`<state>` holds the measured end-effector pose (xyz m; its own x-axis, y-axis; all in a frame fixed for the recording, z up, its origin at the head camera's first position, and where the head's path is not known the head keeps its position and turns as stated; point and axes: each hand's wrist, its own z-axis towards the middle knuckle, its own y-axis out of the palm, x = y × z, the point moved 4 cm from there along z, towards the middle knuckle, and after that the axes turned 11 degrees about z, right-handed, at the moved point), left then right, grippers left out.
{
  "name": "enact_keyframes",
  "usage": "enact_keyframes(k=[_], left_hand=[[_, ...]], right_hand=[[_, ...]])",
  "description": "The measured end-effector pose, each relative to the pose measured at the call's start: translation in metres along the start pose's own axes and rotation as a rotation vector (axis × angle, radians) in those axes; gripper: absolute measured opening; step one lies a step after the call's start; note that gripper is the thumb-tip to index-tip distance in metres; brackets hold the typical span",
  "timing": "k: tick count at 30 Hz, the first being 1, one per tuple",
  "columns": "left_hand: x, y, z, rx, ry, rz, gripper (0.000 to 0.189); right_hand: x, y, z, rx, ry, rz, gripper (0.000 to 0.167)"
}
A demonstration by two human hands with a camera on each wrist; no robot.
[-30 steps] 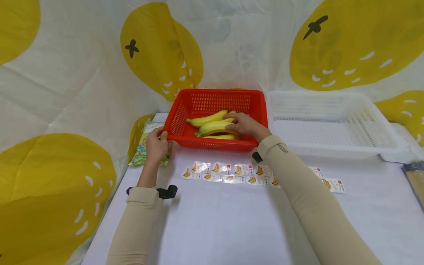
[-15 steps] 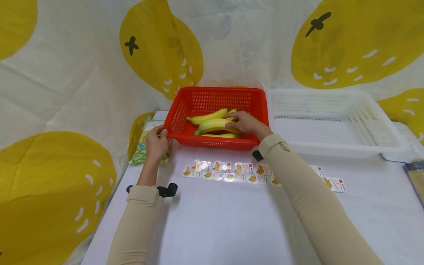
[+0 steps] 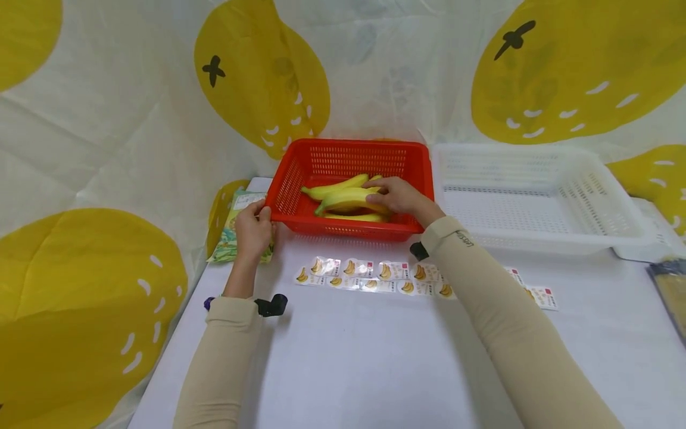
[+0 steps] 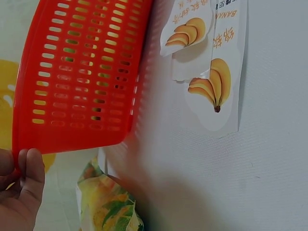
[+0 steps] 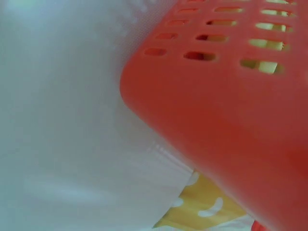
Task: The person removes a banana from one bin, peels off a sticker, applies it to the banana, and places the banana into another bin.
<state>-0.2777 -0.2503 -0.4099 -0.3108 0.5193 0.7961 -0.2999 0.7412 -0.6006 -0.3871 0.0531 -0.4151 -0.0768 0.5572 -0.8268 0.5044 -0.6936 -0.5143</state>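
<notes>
At the left front corner of the red basket (image 3: 343,229), my left hand (image 3: 253,229) pinches the rim. In the left wrist view the fingers (image 4: 32,166) and thumb close on that corner. Inside the basket lie several yellow bananas (image 3: 334,189). My right hand (image 3: 401,195) reaches over the basket's front right side and grips the front upper banana (image 3: 348,199) near its right end, with the thumb on the near side. Its green stem end points left. The right wrist view shows only the basket's outer wall (image 5: 216,106), not the hand.
A white basket (image 3: 536,238) stands right of the red one. Banana stickers (image 3: 393,270) lie in rows in front, partly under my right forearm. Left of the red basket is a green and yellow bag (image 3: 227,241). Another packet (image 3: 672,286) sits at the far right edge.
The gripped banana has risen slightly at its right end, and my right hand has shifted a little up and to the right. The left hand stays on the rim.
</notes>
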Motion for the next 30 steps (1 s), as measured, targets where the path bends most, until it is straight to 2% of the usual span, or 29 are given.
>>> enact_keyframes(k=[6, 18, 25, 30], left_hand=[[0.002, 0.000, 0.000, 0.009, 0.003, 0.018, 0.044], [-0.002, -0.001, 0.000, 0.056, 0.061, 0.027, 0.041], [-0.002, -0.002, 0.000, 0.094, 0.064, 0.036, 0.039], [-0.002, -0.001, -0.002, 0.082, 0.054, 0.019, 0.041]], right_hand=[[-0.010, -0.009, -0.013, 0.021, -0.045, -0.007, 0.049], [-0.029, -0.027, -0.046, 0.070, -0.107, -0.045, 0.047], [-0.043, -0.037, -0.076, 0.104, -0.179, -0.097, 0.045], [-0.047, -0.038, -0.103, 0.117, -0.205, -0.079, 0.044]])
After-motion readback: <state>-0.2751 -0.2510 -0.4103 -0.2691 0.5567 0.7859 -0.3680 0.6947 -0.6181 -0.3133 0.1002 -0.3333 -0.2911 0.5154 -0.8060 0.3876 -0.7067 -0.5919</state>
